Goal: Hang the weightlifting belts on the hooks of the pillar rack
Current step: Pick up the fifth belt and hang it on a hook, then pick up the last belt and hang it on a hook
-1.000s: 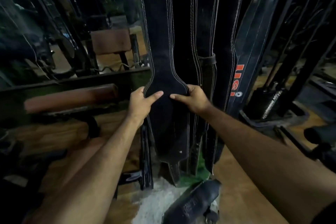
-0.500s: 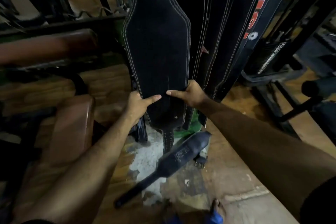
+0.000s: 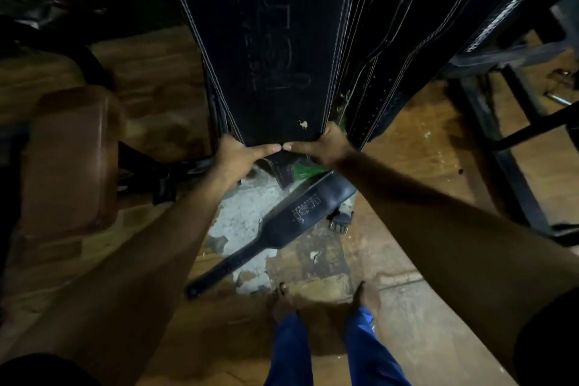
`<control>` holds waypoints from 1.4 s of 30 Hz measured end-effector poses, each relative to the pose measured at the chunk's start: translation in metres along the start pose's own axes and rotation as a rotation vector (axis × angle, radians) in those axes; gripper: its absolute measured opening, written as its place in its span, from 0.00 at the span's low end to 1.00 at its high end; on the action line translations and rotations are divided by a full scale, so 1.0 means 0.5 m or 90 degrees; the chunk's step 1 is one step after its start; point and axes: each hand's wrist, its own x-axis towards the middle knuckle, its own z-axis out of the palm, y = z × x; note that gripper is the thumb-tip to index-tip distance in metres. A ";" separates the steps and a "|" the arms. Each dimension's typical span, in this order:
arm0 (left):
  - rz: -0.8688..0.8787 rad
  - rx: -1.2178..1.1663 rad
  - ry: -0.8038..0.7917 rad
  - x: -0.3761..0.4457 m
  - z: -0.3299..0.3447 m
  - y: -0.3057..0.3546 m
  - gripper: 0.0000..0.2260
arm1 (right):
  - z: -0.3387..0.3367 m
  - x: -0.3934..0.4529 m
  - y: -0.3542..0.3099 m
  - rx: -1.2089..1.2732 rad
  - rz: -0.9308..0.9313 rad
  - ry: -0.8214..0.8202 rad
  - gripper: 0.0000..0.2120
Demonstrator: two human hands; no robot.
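At the lower end of the wide black belt (image 3: pixel 275 50) hanging straight down in front of me, both of my hands are closed on its edges. My left hand (image 3: pixel 233 155) grips the left edge with the fingers wrapped behind the leather and the thumb laid flat across the front. My right hand (image 3: pixel 326 147) grips the right edge the same way, thumb across the front. The two thumb tips meet at the middle of the belt's bottom edge. More dark belts (image 3: pixel 385 50) with pale stitching hang just beside it on the right, touching or overlapping one another. The hooks that carry them are above the frame, out of view. Below my hands a second belt (image 3: pixel 282 222) lies flat on the floor (image 3: pixel 407 316), slanted, its narrow perforated tail pointing toward my left foot (image 3: pixel 282 301). Left of my left arm stands a brown padded seat (image 3: pixel 69 160). A black metal frame (image 3: pixel 501 141) stands on the floor at the right.
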 end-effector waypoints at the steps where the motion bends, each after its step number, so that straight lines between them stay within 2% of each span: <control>1: -0.001 -0.014 -0.006 -0.003 0.006 -0.015 0.17 | 0.007 -0.007 0.024 0.014 0.004 0.009 0.17; 4: 0.001 -0.043 -0.012 -0.004 0.021 -0.043 0.18 | 0.023 -0.013 0.066 0.036 0.020 0.013 0.14; 8: -0.033 -0.051 -0.032 -0.012 0.045 -0.084 0.14 | 0.032 -0.018 0.098 -0.088 0.074 -0.015 0.15; 12: -0.160 0.014 0.032 -0.007 0.076 -0.163 0.08 | 0.039 -0.048 0.176 -0.141 0.177 0.057 0.11; 15: -0.247 0.085 0.049 -0.017 0.104 -0.226 0.06 | 0.017 -0.084 0.242 -0.020 0.351 0.128 0.10; 17: -0.297 0.114 -0.021 -0.031 0.137 -0.259 0.08 | 0.005 -0.113 0.279 0.104 0.446 0.128 0.09; 20: -0.299 0.132 -0.127 -0.047 0.215 -0.288 0.09 | -0.011 -0.132 0.342 0.231 0.537 0.159 0.05; 23: -0.273 0.124 -0.183 -0.042 0.309 -0.323 0.07 | -0.025 -0.128 0.416 0.269 0.636 0.136 0.12; 27: -0.222 0.124 -0.211 0.016 0.433 -0.431 0.06 | -0.040 -0.096 0.553 0.246 0.612 0.154 0.09; 31: -0.180 0.182 -0.204 0.112 0.554 -0.601 0.06 | -0.047 -0.029 0.743 0.257 0.593 0.178 0.06; 35: -0.240 0.181 -0.173 0.233 0.661 -0.772 0.03 | -0.052 0.044 0.941 0.261 0.577 0.241 0.10; 38: -0.258 0.203 -0.131 0.320 0.722 -0.855 0.10 | -0.049 0.090 1.061 0.247 0.599 0.290 0.11; 41: -0.207 0.282 -0.115 0.383 0.761 -0.919 0.18 | -0.037 0.135 1.148 0.278 0.592 0.372 0.04; 42: -0.170 0.334 -0.109 0.402 0.769 -0.941 0.21 | -0.033 0.151 1.181 0.283 0.594 0.394 0.15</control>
